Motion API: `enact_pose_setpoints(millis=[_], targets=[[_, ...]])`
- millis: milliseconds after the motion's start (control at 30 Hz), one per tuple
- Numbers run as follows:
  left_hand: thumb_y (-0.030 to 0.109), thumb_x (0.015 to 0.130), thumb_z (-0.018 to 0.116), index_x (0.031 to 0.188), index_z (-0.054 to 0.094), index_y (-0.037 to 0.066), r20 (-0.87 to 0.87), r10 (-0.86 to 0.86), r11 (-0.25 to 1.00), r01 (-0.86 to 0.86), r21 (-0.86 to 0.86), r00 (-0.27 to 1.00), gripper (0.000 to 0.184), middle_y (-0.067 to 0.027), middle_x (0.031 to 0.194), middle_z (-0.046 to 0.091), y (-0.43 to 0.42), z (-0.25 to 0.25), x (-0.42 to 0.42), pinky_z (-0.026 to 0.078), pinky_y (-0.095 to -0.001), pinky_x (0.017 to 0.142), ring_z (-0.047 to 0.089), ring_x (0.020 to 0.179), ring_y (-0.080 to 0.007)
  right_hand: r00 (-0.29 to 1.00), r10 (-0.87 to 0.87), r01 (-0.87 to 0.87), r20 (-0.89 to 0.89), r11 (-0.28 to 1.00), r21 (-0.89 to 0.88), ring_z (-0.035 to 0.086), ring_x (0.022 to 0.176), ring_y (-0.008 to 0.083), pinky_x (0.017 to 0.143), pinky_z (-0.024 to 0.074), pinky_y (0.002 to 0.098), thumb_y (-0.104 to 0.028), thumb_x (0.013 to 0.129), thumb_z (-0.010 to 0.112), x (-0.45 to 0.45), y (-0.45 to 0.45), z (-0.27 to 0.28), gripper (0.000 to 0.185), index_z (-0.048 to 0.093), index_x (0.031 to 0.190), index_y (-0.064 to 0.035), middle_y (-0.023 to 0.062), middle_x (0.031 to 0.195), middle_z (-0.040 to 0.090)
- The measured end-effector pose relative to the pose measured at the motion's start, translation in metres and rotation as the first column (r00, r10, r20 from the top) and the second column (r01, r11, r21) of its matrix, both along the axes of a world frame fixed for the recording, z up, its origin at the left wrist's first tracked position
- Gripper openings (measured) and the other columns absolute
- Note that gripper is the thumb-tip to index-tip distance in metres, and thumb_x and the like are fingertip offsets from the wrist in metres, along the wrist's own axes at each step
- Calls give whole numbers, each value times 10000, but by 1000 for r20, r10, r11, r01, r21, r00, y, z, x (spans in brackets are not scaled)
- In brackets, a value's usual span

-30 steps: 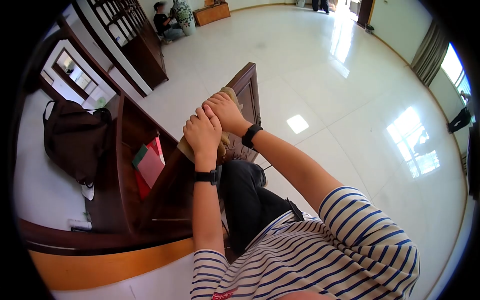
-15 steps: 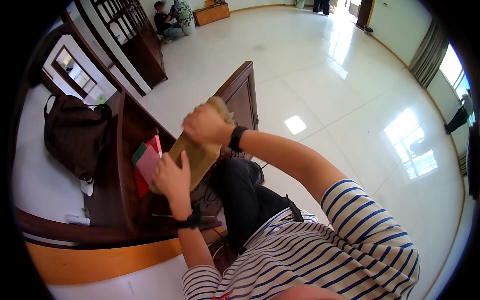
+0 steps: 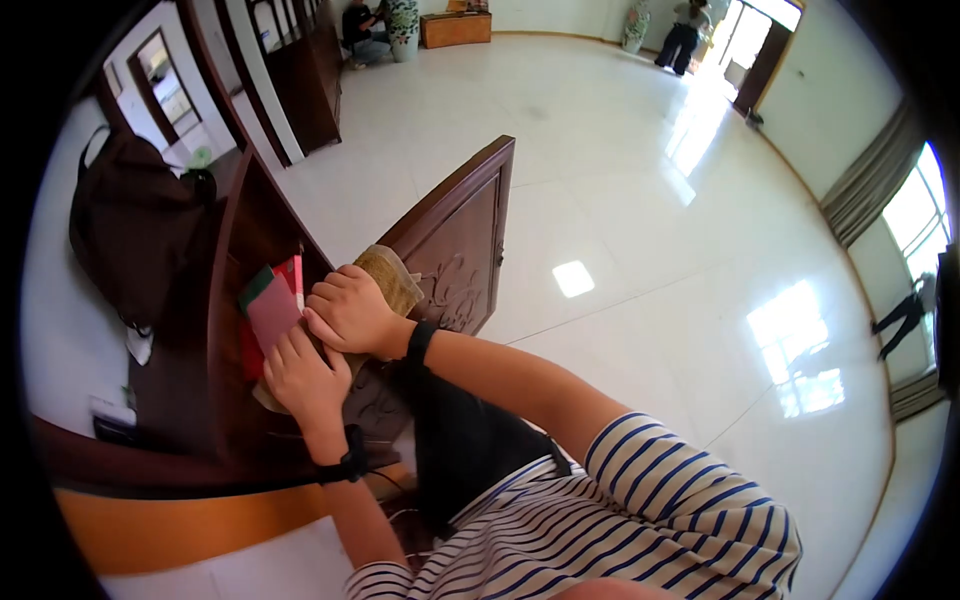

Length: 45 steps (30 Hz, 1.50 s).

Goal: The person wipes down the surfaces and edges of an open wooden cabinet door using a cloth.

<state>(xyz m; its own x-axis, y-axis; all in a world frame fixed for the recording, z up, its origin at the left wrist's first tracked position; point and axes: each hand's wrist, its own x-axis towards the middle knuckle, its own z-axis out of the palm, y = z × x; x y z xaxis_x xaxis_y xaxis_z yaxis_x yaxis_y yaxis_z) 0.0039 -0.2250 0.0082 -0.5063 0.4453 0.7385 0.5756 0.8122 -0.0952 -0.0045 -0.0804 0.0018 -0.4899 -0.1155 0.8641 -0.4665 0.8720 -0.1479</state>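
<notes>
A flat tan bundle [image 3: 392,278], seemingly folded cloth, is held at the opening of a dark wooden cabinet [image 3: 262,205]. My right hand [image 3: 358,312] is closed over its upper part, knuckles up. My left hand [image 3: 305,382] grips its lower end, and its fingers nearly meet those of the right. Most of the bundle's middle is hidden under both hands. Just beyond them, inside the cabinet, lean a pink and green folder [image 3: 273,312] and a red item [image 3: 290,272].
The carved cabinet door [image 3: 465,250] stands open on the right of the bundle. A dark brown bag [image 3: 140,225] lies on the cabinet top at left. Across the tiled floor [image 3: 600,190], people are visible near a tall vase [image 3: 404,30] and the bright doorway.
Both hands have moved down and left with the tan bundle, closer to the cabinet's opening. The right hand has come nearer to the left. The view has shifted slightly.
</notes>
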Motion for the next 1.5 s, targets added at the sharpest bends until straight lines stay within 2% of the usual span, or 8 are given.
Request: enact_pose_setpoints(millis=[400,800,833,933,1200,1267,1400,1500], targets=[[344,812,610,1083,588,45,-74,2,1000,0,29,997,404,-113,917,582,4,-3,-2,471,-396,756,580,829,-294,999,46,-43,-21,990,132,534,667,234,669,438,354,-261,880,544,-3,17,-1,201,611,795,-92,41,697,537],[404,762,550,1030,553,0,61,274,960,-277,42,960,485,-169,886,536,33,1,12,424,-479,857,532,832,-355,980,166,-115,-109,923,367,547,663,209,619,458,333,-343,935,519,-8,67,3,270,606,912,-89,34,749,539],[313,778,543,889,519,30,8,275,959,-274,73,962,304,-163,838,518,39,5,14,428,-461,822,521,788,-354,979,168,-115,-114,921,372,547,661,208,622,463,335,-345,934,523,-9,69,2,270,607,910,-90,34,748,539],[326,757,572,880,513,33,-40,278,961,-277,29,960,324,-156,831,518,60,3,12,418,-456,823,521,792,-342,983,137,-76,-121,909,409,549,657,211,628,473,340,-353,932,527,-10,83,-1,276,608,903,-91,37,742,540],[378,785,625,1072,542,17,31,215,962,-206,-182,976,468,-110,880,548,171,-2,1,409,-448,842,545,840,-270,1000,16,-11,-13,943,333,541,689,240,667,456,367,-275,920,507,-2,171,5,210,562,817,-100,56,735,552],[398,796,630,1151,530,-12,-71,424,878,-429,-213,903,551,-120,943,574,182,-1,9,409,-455,886,557,879,-283,1000,-6,0,20,965,264,546,713,243,701,454,370,-251,917,499,4,167,2,194,563,815,-99,60,743,562],[310,828,603,1224,501,-48,24,125,985,-121,-123,992,543,-183,1092,574,158,-8,11,395,-444,974,542,1018,-339,991,-135,133,0,979,153,553,758,252,776,440,382,-218,906,478,15,149,-3,191,571,800,-89,65,750,569],[267,835,609,1307,455,-68,-89,-29,984,13,-177,996,600,-210,1160,540,136,-10,14,382,-443,1018,512,1076,-348,982,-183,180,42,981,65,571,818,271,844,430,402,-249,895,482,21,141,-2,226,603,808,-78,78,793,604]])
